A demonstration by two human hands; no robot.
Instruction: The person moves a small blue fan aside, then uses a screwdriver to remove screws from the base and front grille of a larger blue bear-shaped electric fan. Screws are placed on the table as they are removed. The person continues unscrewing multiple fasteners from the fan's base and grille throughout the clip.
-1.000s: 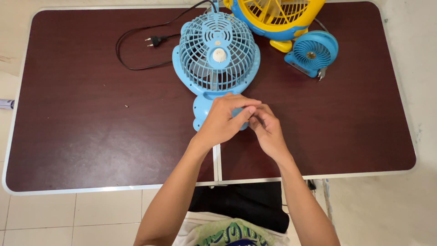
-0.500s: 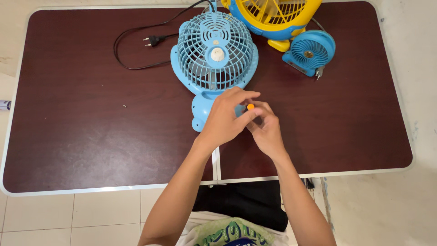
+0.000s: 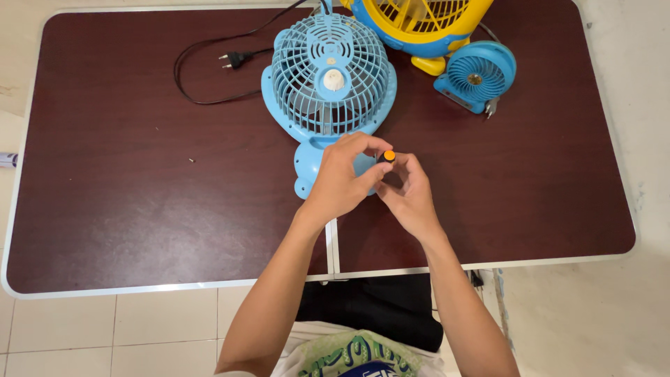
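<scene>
A light blue table fan lies on its back on the dark brown table, grille up, with its base towards me. My left hand is curled over that base, its fingertips touching a small tool. The tool, seen end-on as a dark handle with an orange tip, stands upright over the base's right side. My right hand pinches it from the right. Both hands meet at the tool, and what lies under them is hidden.
The blue fan's black cord and plug loop at the back left. A yellow and blue fan and a small blue fan sit at the back right. A seam splits the table beneath my arms.
The orange tip, hidden one second ago, now shows between my fingers. My right hand has shifted a little up and away from me with it; my left hand stays on the base.
</scene>
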